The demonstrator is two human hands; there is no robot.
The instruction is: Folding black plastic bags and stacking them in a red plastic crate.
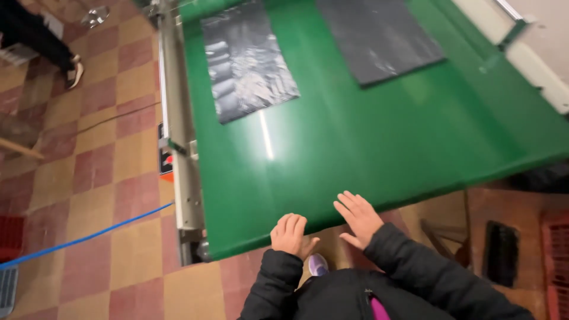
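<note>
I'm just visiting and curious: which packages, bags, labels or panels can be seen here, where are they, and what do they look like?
Left bag: flat, glossy dark grey plastic rectangle on the green belt, far left.
Right bag: flat, duller dark grey rectangle on the belt, far right.
Panel: small, black and orange with a red spot, on the belt's left rail.
Both hands rest at the belt's near edge, holding nothing.

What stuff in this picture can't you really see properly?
- Head view: the right black sheet on the green belt is cut off by the top edge.
- The other person's leg, top left, is cut off by the frame.
- The left hand is curled, so its fingertips and palm are hidden.
- The shoe is mostly hidden by the black sleeves.
- The dark thing on the floor is too blurred to name.
</note>
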